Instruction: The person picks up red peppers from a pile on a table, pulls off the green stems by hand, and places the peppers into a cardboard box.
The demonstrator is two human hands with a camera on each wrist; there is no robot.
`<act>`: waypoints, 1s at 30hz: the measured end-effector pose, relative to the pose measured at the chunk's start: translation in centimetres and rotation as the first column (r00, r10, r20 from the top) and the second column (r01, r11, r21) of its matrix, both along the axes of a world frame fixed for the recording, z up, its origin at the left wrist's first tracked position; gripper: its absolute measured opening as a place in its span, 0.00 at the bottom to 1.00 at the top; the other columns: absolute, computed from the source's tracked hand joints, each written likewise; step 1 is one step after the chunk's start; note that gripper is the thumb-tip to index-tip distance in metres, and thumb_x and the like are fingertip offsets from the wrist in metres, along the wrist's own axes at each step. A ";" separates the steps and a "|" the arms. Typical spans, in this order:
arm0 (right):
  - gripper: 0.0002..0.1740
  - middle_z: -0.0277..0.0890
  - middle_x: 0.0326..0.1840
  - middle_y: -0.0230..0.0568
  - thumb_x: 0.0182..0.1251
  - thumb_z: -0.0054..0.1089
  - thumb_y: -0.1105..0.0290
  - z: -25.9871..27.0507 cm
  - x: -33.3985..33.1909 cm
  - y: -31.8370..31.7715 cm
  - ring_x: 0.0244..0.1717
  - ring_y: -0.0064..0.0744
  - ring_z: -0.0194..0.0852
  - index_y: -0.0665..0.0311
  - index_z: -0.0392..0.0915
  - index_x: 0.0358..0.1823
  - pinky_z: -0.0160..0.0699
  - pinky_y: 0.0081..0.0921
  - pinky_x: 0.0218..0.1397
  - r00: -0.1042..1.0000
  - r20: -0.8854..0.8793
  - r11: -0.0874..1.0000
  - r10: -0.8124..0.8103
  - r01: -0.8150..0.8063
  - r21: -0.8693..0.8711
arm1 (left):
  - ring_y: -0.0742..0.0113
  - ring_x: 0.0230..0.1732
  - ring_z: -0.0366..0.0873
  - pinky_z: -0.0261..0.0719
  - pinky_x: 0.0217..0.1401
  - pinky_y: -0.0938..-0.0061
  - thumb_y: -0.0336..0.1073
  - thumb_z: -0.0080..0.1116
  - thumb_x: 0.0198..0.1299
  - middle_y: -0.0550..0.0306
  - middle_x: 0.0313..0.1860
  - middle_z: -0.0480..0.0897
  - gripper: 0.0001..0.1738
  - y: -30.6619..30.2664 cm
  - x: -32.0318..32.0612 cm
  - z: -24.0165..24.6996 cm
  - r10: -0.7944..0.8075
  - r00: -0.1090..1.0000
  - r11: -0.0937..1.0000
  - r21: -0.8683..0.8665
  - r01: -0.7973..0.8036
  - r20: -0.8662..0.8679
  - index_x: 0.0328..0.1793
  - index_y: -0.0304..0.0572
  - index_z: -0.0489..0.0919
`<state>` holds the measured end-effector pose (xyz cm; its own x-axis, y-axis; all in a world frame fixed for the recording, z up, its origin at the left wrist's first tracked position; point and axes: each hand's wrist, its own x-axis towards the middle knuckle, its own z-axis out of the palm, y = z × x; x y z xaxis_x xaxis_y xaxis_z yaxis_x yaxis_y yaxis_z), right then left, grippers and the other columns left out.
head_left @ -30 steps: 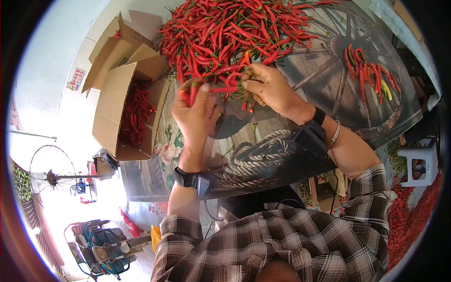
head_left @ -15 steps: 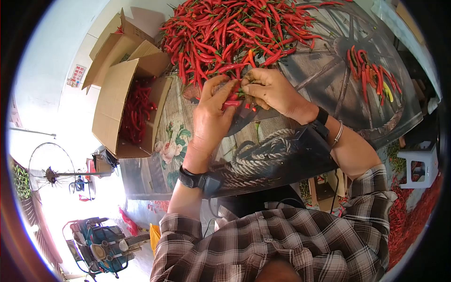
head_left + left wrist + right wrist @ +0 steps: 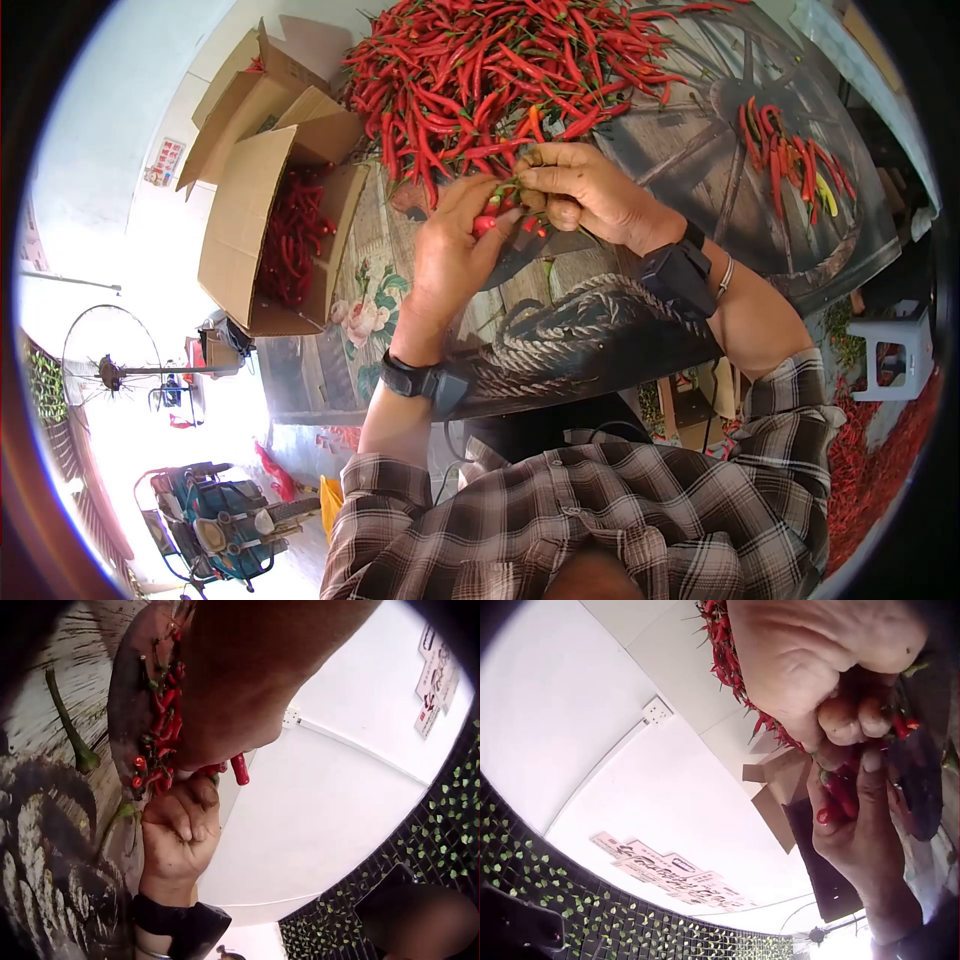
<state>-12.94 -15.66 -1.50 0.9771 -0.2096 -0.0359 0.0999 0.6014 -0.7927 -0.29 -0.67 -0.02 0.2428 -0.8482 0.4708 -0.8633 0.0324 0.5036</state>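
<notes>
Red chillies with green stems lie in a large pile [image 3: 490,75] beyond the hands in the head view. The left hand [image 3: 452,245] holds red chillies [image 3: 486,224] between its thumb and fingers; the right wrist view shows these chillies [image 3: 841,793] in the left hand [image 3: 870,840]. Against the stem ends, the right hand [image 3: 590,190] pinches with thumb and forefinger, its other fingers curled in. In the left wrist view the right hand [image 3: 182,832] is close by the left hand [image 3: 232,697], whose grip is mostly hidden there.
An open cardboard box [image 3: 235,230] with red chillies inside stands at the table's left. A small group of chillies [image 3: 778,160] lies on the right of the printed tabletop [image 3: 690,160]. A grey stool [image 3: 893,350] stands beyond the right edge.
The left hand has moved right to meet the right hand, carrying its chillies. In the last half second both have stayed together, the right hand's fingers and wrist turning slightly.
</notes>
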 end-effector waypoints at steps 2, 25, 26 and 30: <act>0.08 0.71 0.26 0.33 0.69 0.52 0.68 0.1 0.0 0.0 0.15 0.13 0.56 0.66 0.73 0.41 0.53 0.14 0.17 1.000 0.009 1.000 -0.019 0.019 0.006 | 0.48 0.44 0.78 0.76 0.45 0.68 0.30 0.64 0.52 0.45 0.45 0.79 0.17 0.0 0.0 0.0 -0.013 1.000 0.999 -0.031 0.012 -0.001 0.48 0.35 0.77; 0.14 0.76 0.28 0.30 0.66 0.58 0.67 1.0 -0.1 1.0 0.24 0.16 0.71 0.68 0.78 0.48 0.71 0.14 0.28 0.991 0.100 0.938 -0.094 0.122 -0.325 | 0.84 0.13 0.56 0.52 0.15 0.85 0.44 0.50 0.68 0.62 0.27 0.75 0.15 0.8 0.5 0.7 -0.024 0.001 0.954 -0.023 0.299 -1.000 0.42 0.38 0.75; 0.14 0.77 0.30 0.31 0.66 0.58 0.67 1.0 -0.1 1.0 0.25 0.17 0.73 0.69 0.78 0.48 0.72 0.14 0.29 0.994 0.075 0.938 -0.074 0.095 -0.334 | 0.84 0.13 0.56 0.52 0.15 0.85 0.44 0.50 0.68 0.62 0.27 0.75 0.15 0.8 0.4 0.7 -0.024 0.001 0.954 -0.022 0.300 -1.000 0.42 0.38 0.75; 0.13 0.76 0.26 0.31 0.68 0.56 0.66 0.0 0.3 0.7 0.24 0.17 0.73 0.69 0.78 0.45 0.72 0.14 0.26 0.987 0.119 0.891 -0.109 0.150 -0.429 | 0.84 0.14 0.55 0.51 0.16 0.86 0.42 0.50 0.68 0.64 0.26 0.73 0.13 0.7 0.0 0.8 0.033 0.019 0.960 0.037 0.277 -0.999 0.42 0.38 0.75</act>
